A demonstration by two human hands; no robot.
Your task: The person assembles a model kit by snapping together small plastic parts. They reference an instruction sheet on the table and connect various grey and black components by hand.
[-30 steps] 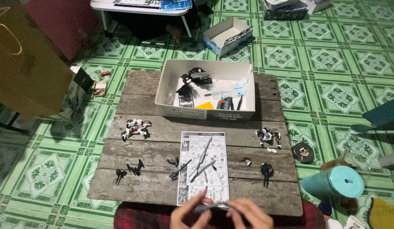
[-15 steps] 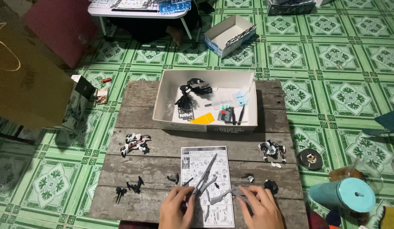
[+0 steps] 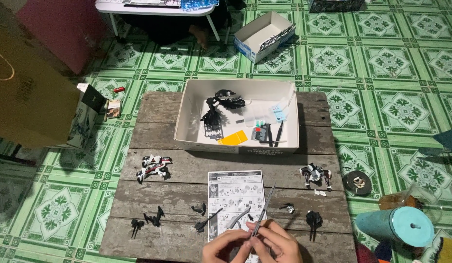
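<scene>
Grey weathered planks form the low table (image 3: 138, 195), which stands on green patterned floor tiles. Compared with half a second earlier, both hands have closed toward each other at the bottom centre of the frame, and the long thin tool, then lying slanted across the paper, is now pinched where they meet; the work has thus passed from reaching to handling at the fingertips. Left to right: a small black-and-white model part (image 3: 154, 167) at left of centre, loose black pieces (image 3: 153, 217) at lower left, and the printed instruction sheet (image 3: 235, 187) at centre. The left hand (image 3: 227, 247) is curled, fingertips grasping a small dark piece, too small to identify. The right hand (image 3: 279, 244) is clenched on the tweezers (image 3: 265, 207), whose long axis runs from the fingers at bottom centre up and slightly right, tip pointing toward the white cardboard box (image 3: 187, 114) in the upper middle. Another model part (image 3: 316, 174) lies at right, and a teal roll (image 3: 396, 225) at lower right.
</scene>
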